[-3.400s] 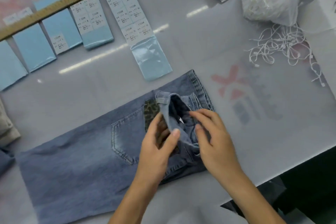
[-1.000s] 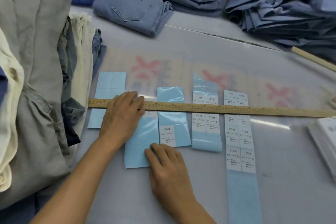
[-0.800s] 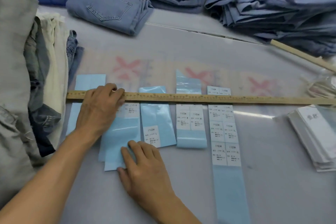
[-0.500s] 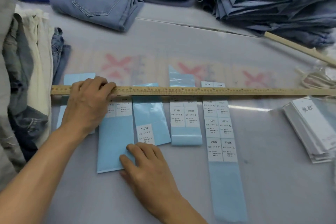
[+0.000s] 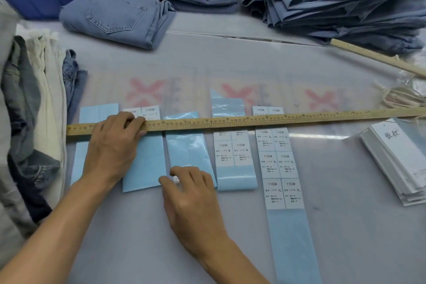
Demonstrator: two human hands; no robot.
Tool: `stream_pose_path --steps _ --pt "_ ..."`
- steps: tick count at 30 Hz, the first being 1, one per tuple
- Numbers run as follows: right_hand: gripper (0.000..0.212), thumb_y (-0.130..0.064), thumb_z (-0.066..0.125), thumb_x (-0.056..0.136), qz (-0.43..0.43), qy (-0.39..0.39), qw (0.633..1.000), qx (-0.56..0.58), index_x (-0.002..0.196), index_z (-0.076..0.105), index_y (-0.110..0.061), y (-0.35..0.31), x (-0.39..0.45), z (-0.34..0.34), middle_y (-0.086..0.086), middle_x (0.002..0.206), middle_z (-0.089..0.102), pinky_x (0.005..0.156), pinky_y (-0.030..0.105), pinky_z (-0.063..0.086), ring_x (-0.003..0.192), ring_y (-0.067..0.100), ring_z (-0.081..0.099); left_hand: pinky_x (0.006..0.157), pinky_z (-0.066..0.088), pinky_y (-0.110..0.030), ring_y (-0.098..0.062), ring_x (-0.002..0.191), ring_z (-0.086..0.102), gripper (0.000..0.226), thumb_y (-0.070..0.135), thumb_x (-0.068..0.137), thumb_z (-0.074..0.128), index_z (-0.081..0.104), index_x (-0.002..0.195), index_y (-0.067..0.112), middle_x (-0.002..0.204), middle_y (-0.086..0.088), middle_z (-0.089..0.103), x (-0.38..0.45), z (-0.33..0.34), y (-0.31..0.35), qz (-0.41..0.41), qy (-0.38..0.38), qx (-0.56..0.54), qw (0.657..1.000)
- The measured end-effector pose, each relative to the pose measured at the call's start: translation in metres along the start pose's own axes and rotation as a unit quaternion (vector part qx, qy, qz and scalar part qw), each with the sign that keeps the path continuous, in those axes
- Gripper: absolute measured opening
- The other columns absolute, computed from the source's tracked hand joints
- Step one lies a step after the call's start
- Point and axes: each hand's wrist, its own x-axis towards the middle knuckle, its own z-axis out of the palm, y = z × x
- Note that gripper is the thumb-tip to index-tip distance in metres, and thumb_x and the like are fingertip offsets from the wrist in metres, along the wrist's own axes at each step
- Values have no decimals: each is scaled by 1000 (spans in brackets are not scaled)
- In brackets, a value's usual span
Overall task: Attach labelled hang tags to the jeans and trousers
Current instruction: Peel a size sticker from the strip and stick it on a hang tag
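Label [image 5: 175,179] white, small; R hand [image 5: 193,200] fingers pinch it; L hand [image 5: 113,145] fingers flat on ruler [image 5: 253,120].

Left hand [image 5: 113,147]: palm down, forearm entering from the lower left, fingers curled forward at the knuckles. Right hand [image 5: 191,193]: palm down, forearm entering from the bottom edge, thumb and forefinger drawn together in a pinching grip at the tips, other fingers bent loosely alongside.

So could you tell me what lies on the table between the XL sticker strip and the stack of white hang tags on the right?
In the head view, nothing lies between the XL sticker strip and the hang tags except bare table; the wooden ruler crosses further back.
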Motion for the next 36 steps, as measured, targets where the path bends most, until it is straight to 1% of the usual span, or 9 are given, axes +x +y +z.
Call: stream_pose_path --steps 5,10,14,18,22,25,28,32,36 --pt "29 -5 70 85 80 51 995 -14 112 71 -15 44 -25 -31 6 115 64 88 36 41 108 28 60 79 45 -52 -42 91 57 24 4 92 70 67 115 -1 108 -20 62 4 5 1 -57 9 -18 998" --pt "28 -8 71 88 133 50 989 -32 116 72 -10 86 -27 -55 6 115 65 87 40 50 108 28 61 76 46 -51 -41 90 55 22 8 95 65 66 116 1 108 -19 60 30 10 -11 -44 26 -19 998" --pt "32 -3 80 79 117 -15 992 -53 110 75 -7 107 -26 -63 9 110 70 78 45 57 98 32 67 74 47 -51 -42 88 57 22 7 96 64 66 117 0 109 -20 61 40 15 -9 -49 -35 -12 998" --pt "35 -9 83 77 88 -67 991 -73 111 74 -12 111 -28 -66 7 113 69 78 42 56 94 31 66 95 44 -57 -45 113 57 33 -1 92 62 66 125 4 130 -22 59 47 3 16 -94 -7 -77 993" --pt "37 -11 83 78 80 -66 992 -71 114 74 -12 111 -33 -68 6 114 68 84 41 55 99 29 67 88 53 -51 -40 104 66 31 -8 83 70 73 112 4 117 -19 68 45 -13 102 48 23 -169 984" --pt "35 -9 81 79 73 -61 994 -57 113 74 -11 113 -32 -68 7 113 68 82 42 57 97 29 66 87 54 -46 -32 110 64 25 14 88 77 74 113 10 120 -9 68 24 -7 150 124 -96 -242 958" --pt "37 -2 81 79 95 -40 994 -38 115 72 -3 118 -29 -68 11 113 69 78 44 60 96 32 69 84 51 -40 -23 109 58 35 34 84 80 73 113 14 117 -1 64 12 6 157 155 -168 -249 941" --pt "48 -10 90 71 120 -24 989 -82 114 72 -3 132 -25 -72 13 112 69 77 45 58 98 37 67 85 52 -37 -22 114 56 54 45 80 81 68 124 16 127 0 63 13 9 153 174 -175 -211 946" --pt "36 -19 93 66 127 -18 985 -113 97 77 -11 142 -21 -74 9 103 68 66 42 50 91 37 65 89 54 -37 -25 119 61 58 44 81 82 67 127 12 132 -4 64 15 4 164 201 -168 -183 948"
